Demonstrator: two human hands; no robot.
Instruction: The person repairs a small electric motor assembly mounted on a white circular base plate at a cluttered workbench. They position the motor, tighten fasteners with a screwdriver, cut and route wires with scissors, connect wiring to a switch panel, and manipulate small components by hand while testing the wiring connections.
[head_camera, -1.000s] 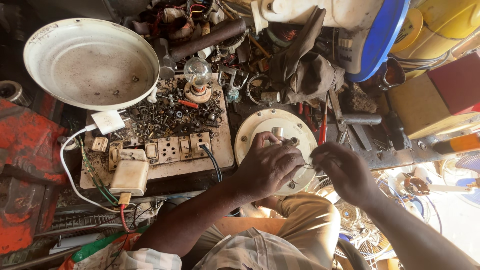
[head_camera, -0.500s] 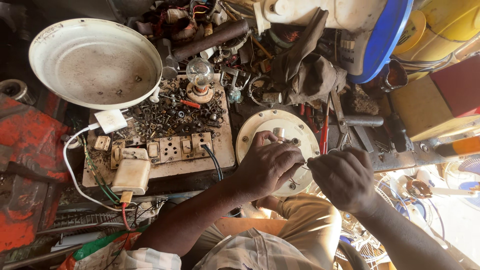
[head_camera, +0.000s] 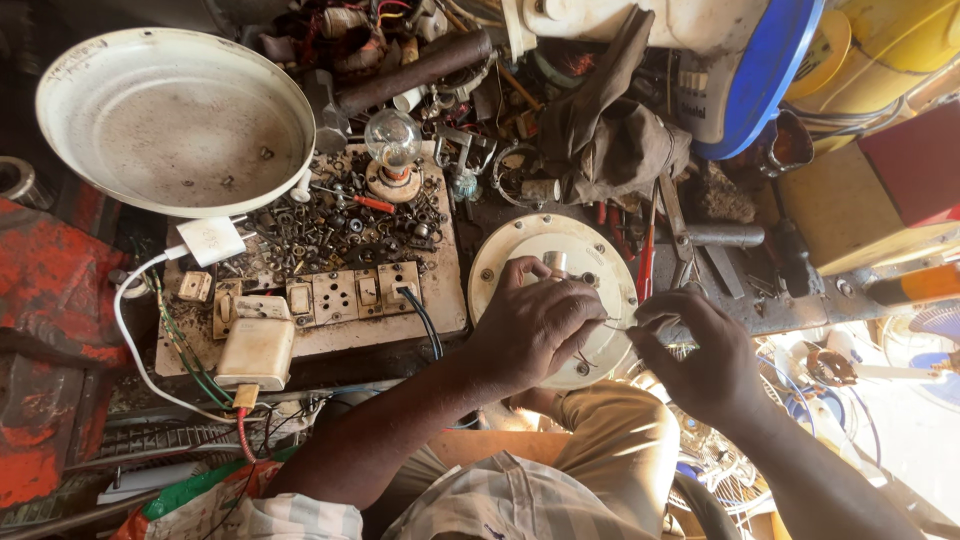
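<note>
Head view: left hand (head_camera: 535, 325) rests closed on the round cream motor cover (head_camera: 520, 262), fingers pinching a thin wire (head_camera: 612, 325). Right hand (head_camera: 700, 350), just right of the cover, pinches the same wire. Switch board (head_camera: 330, 295) lies left of the cover, red pliers (head_camera: 645, 262) at its right edge.

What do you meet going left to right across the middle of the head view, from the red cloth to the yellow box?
Red cloth → white charger → switch board → left hand on the round cream motor cover → right hand → yellow box.
</note>
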